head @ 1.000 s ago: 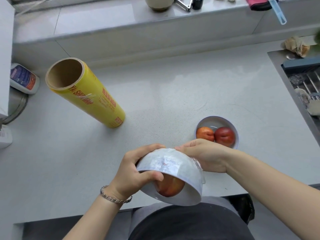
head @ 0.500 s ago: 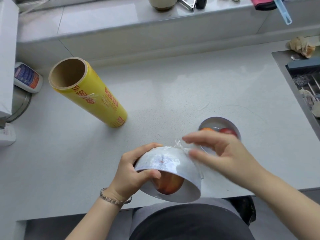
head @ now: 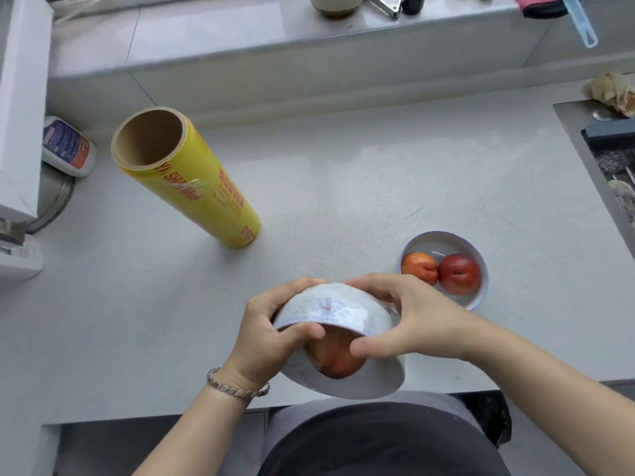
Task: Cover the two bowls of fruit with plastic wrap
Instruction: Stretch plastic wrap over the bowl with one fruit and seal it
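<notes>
Both hands grasp the tilted bowl at 6 o'clock, over the near edge of the surface, its mouth turned toward the person. The left hand grips the rim at 9 o'clock, thumb on the opening. The right hand curls over the base, thumb at the rim. Wrap clings to the outer wall, and one fruit shows inside. The second bowl, with two fruits, stands uncovered at 2 o'clock. The roll lies at 10 o'clock.

Single head-worn view, steeply downward and forward, close above the countertop.
</notes>
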Demonstrator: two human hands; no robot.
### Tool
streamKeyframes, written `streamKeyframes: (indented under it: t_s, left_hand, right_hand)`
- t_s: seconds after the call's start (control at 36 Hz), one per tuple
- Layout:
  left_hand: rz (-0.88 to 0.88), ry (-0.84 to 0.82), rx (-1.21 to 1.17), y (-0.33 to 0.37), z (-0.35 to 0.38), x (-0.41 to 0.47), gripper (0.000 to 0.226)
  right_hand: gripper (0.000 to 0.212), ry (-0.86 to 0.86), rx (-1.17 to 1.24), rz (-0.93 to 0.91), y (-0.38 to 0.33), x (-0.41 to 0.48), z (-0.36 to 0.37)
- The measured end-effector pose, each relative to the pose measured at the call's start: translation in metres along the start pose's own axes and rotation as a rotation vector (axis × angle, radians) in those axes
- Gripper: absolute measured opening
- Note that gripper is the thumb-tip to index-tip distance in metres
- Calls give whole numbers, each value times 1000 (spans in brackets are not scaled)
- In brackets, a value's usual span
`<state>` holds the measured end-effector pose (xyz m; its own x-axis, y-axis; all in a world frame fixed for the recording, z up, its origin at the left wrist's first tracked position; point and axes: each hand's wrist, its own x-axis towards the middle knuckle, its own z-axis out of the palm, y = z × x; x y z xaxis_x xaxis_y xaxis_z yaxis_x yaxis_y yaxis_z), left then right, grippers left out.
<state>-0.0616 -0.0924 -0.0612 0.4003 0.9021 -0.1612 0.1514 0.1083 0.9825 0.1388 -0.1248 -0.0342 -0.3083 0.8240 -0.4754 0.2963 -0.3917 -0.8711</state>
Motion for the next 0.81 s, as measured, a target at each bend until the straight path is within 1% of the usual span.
streamKeyframes:
  t_s: [0.06, 0.14, 0.17, 0.19, 0.22, 0.25, 0.28, 0.31, 0.36, 0.42, 0.5, 0.58, 0.61, 0.72, 0.78, 0.81]
  left_hand:
    - [-20, 12, -11, -3, 0, -2, 63]
    - [-34, 5, 15, -4, 0, -3, 69]
    - [-37, 4, 18, -4, 0, -3, 70]
    - [-40, 6, 16, -4, 0, -2, 71]
    - [-41, 11, 11, -4, 0, -2, 72]
    - [-40, 18, 10, -4, 0, -1, 73]
    - [-39, 25, 10, -3, -1, 0, 73]
    - [-37, 32, 10, -3, -1, 2, 73]
    - [-29, 38, 20, -3, -2, 4, 73]
    - [-15, 33, 37, -3, -2, 5, 72]
    - [-11, 26, 29, -3, -1, 7, 70]
    - [-21, 28, 21, -5, -1, 7, 71]
    - [-23, 33, 13, -5, -1, 6, 71]
    - [-34, 58, 2, -8, 0, 4, 72]
    - [-38, 66, -10, -8, 2, 4, 73]
    - [-37, 77, -26, -8, 2, 4, 73]
  right_hand:
    - [70, -66, 15, 21, 3, 2, 0]
    - [68, -179, 68, 46, 7, 2, -3]
    - [70, -181, 91, 62, 9, 1, -6]
    - [73, -134, 82, 55, 10, -1, -9]
    - [76, -49, 48, 12, 10, -3, -12]
    - [74, 42, 13, -69, 8, -5, -14]
    - [70, 108, 5, -171, 5, -9, -14]
    - [65, 135, 7, -266, 1, -12, -11]
    - [60, 87, -41, -403, -5, -17, -3]
    - [59, 36, -145, -449, -5, -14, 5]
    - [59, 39, -141, -397, -5, -3, 10]
    - [46, 54, -70, -332, -8, 4, 11]
    - [46, 59, -56, -322, -9, 6, 12]
    - [51, 33, -28, -223, -4, 12, 13]
    - [53, 12, 60, -175, -1, 14, 9]
    - [58, 6, 99, -159, 1, 15, 5]
